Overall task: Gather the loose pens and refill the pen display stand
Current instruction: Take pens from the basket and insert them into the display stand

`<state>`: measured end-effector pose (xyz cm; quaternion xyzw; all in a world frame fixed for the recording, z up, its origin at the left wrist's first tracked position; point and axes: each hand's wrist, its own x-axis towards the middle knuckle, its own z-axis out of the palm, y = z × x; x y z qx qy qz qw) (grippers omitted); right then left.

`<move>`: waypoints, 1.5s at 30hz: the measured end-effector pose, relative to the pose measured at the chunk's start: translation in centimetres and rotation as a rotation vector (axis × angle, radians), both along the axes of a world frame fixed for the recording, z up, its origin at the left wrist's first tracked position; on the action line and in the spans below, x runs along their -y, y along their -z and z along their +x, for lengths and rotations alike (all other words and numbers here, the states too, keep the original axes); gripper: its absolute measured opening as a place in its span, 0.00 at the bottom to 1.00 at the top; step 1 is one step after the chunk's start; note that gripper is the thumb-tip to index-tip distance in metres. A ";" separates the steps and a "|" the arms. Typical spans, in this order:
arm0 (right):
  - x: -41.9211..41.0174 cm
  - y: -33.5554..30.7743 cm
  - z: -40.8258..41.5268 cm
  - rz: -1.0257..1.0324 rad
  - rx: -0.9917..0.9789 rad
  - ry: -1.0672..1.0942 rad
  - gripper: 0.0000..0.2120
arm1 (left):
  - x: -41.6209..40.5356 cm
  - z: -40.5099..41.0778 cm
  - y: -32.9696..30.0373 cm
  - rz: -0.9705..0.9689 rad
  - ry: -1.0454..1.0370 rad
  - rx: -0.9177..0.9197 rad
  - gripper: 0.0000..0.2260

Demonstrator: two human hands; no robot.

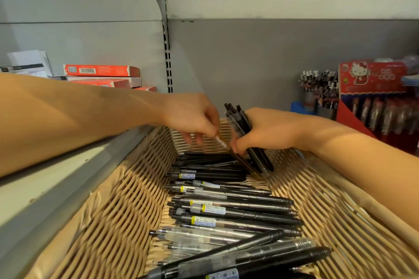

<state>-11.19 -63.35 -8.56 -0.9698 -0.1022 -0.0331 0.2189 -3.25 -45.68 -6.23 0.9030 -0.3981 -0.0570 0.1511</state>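
R hand (269, 130) clamped on bundle of dark pens (248, 138), fingers curled round it, bundle tilted, tips down into wicker basket (113, 210). L hand (192, 118) just beside, fingers (209, 130) pinched together on one thin pen (229, 149), brownish w/ white band, slanting down toward bundle's lower end. Below fingers: loose pens (226, 206) lying crosswise along basket floor, mostly black, few clear, barcode stickers on barrels. Beyond R hand, on shelf: pen cups (317, 90) packed upright, red cartoon-cat display box (371, 84) w/ pens. Beyond L hand: stacked red boxes (102, 75).
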 end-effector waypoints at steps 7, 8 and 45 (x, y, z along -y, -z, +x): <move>-0.1 0.0 0.2 0.099 0.090 0.036 0.11 | 0.3 -0.5 0.1 -0.388 0.103 -0.258 0.08; -0.1 0.0 0.2 0.098 0.095 0.045 0.10 | 0.3 -0.5 0.1 -0.407 0.111 -0.280 0.08; -0.3 0.2 -0.1 0.053 0.051 0.049 0.08 | 0.8 -0.5 0.2 -0.138 0.034 -0.008 0.06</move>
